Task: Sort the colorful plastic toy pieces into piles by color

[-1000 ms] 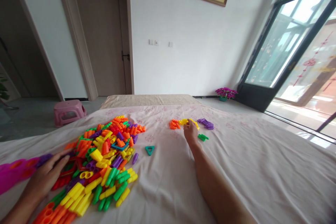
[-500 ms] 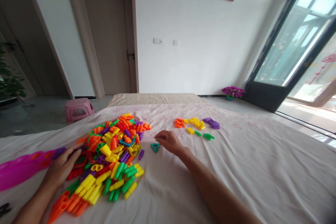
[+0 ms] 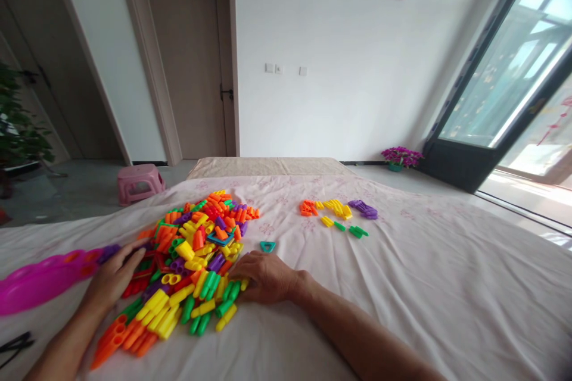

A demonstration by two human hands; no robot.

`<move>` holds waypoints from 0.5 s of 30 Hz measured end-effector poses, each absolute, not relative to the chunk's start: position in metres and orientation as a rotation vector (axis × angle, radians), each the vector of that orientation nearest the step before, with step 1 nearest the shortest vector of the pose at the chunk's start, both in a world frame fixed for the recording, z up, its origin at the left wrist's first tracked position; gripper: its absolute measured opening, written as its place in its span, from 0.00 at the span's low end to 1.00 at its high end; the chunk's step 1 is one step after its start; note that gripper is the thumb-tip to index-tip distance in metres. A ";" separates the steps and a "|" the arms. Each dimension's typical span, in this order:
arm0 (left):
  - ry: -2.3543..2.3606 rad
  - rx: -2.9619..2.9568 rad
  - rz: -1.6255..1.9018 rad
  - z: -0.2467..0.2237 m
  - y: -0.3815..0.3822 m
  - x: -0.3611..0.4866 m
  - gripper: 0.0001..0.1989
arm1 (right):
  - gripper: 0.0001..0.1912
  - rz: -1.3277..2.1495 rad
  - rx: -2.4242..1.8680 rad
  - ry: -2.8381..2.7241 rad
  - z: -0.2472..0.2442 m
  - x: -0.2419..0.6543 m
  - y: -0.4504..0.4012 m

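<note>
A heap of plastic bullet-shaped building pieces (image 3: 181, 250) in orange, yellow, green, purple and red lies on the cloth. My left hand (image 3: 111, 280) rests against the heap's left side, fingers stretched out, holding nothing visible. At the right edge of the heap is my right hand (image 3: 266, 277), palm down. Its fingers are curled beside yellow and green pieces; the fingertips and whatever they grip are hidden. Just beyond its knuckles lies a teal triangle frame (image 3: 267, 243). A blue square frame (image 3: 218, 240) sits on the heap.
Farther right are small groups of orange pieces (image 3: 308, 208), yellow pieces (image 3: 335, 208), purple pieces (image 3: 363, 209) and green pieces (image 3: 358, 231). A magenta plastic tray (image 3: 42, 280) lies left of my left hand. Black-framed glasses (image 3: 18, 342) are at the near left.
My right hand has moved left and toward me, from beside the teal triangle to the heap's right edge. The loose purple piece there is now out of sight. My left hand has stayed put.
</note>
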State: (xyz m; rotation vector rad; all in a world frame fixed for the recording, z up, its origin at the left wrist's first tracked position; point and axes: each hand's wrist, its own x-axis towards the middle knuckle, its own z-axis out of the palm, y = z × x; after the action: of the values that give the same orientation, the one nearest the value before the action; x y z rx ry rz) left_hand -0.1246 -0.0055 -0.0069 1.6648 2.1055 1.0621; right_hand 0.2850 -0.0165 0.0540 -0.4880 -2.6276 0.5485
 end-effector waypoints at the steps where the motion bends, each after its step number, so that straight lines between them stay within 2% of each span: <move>1: 2.091 1.625 1.044 -0.006 -0.006 -0.124 0.30 | 0.17 0.540 -0.509 -2.613 0.052 0.284 -0.016; 5: 2.123 1.689 1.104 0.005 -0.013 -0.116 0.30 | 0.09 0.634 -0.801 -2.476 0.047 0.285 -0.012; 9: 2.189 2.022 1.334 0.037 -0.027 -0.085 0.25 | 0.10 0.789 -0.963 -2.328 0.045 0.287 -0.008; 11: 2.061 2.073 1.364 0.056 -0.035 -0.059 0.21 | 0.11 0.800 -0.941 -2.304 0.046 0.286 -0.008; 15: 1.663 2.180 1.119 0.083 -0.046 -0.001 0.19 | 0.13 0.773 -0.872 -2.282 0.047 0.285 -0.011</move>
State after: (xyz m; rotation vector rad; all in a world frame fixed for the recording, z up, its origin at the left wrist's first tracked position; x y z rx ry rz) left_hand -0.0006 -0.0464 0.0832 2.1799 1.6630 1.1189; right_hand 0.2848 -0.0108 0.0467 -0.8720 -2.2824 0.7734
